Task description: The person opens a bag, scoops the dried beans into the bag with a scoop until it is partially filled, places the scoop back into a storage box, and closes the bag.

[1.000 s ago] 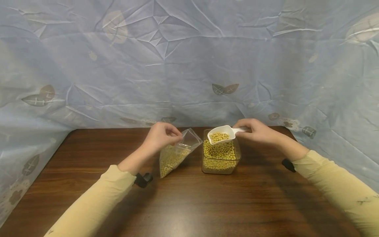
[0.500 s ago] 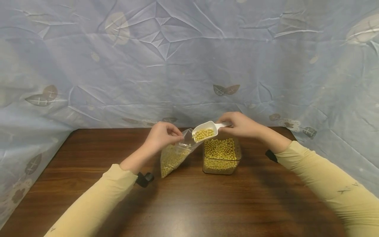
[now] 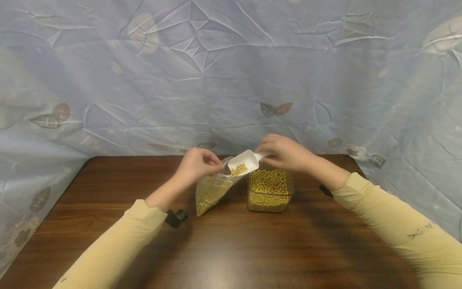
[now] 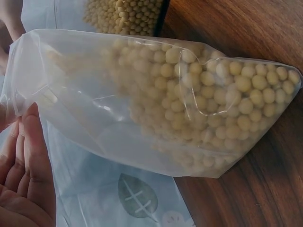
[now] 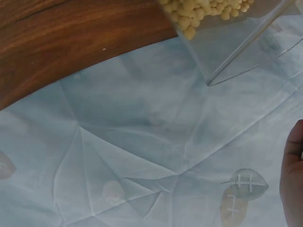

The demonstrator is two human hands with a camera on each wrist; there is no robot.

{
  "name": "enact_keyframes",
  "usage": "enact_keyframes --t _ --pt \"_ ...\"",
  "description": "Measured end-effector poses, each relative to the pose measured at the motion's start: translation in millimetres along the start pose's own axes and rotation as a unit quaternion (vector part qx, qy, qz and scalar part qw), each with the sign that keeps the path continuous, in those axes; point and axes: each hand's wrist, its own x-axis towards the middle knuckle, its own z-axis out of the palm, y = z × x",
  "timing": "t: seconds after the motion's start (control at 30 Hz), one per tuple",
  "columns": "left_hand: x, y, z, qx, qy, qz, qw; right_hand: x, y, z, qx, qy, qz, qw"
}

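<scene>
My left hand point(image 3: 197, 165) pinches the rim of a clear plastic bag point(image 3: 213, 193); in the left wrist view its lower part bulges with round yellow soybeans point(image 4: 246, 90). By its handle, my right hand point(image 3: 283, 152) grips a white scoop point(image 3: 250, 161), tilted down to the left with its lip at the bag's mouth. Some soybeans point(image 3: 238, 169) lie near that lip. Below and right of the scoop stands a clear square container point(image 3: 268, 208) holding many soybeans. Only the edge of my right hand point(image 5: 292, 175) shows in the right wrist view, and the scoop is out of that frame.
A brown wooden table point(image 3: 231, 249) carries the bag and container, which stand close together. Behind it hangs a creased blue-grey cloth point(image 3: 231, 88) with leaf prints, reaching round both sides. A black strap piece point(image 3: 176, 218) sits at my left wrist.
My right hand has carried the scoop left from above the container to the bag's mouth and tipped it. Fewer soybeans lie in the scoop now. My left hand has stayed nearly still.
</scene>
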Motion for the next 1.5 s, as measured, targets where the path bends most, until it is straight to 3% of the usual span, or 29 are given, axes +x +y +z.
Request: enact_keyframes --t 0.2,0.43,0.93,1.3,1.5 --pt "-0.6 -1.1 -2.5 0.003 0.008 0.005 1.0000 -1.9 -1 -1 -0.033 0.017 -0.025 0.9990" --pt "-2.8 -0.6 -6.8 0.018 0.022 -0.008 0.9996 -3.9 -2 -2 -0.029 0.020 -0.012 0.9993" --pt "-7.5 0.3 -24.6 0.054 0.041 -0.001 0.9977 -15.5 5 -14 -0.020 0.014 0.030 0.9992" --pt "-7.6 0.0 -28.3 0.057 0.052 0.001 0.9970 -38.3 16 -29 -0.029 -0.035 0.041 0.9981" --pt "-6.9 1.8 -28.1 0.052 0.048 0.004 0.9975 -41.7 19 -31 -0.027 -0.067 0.040 0.9966"
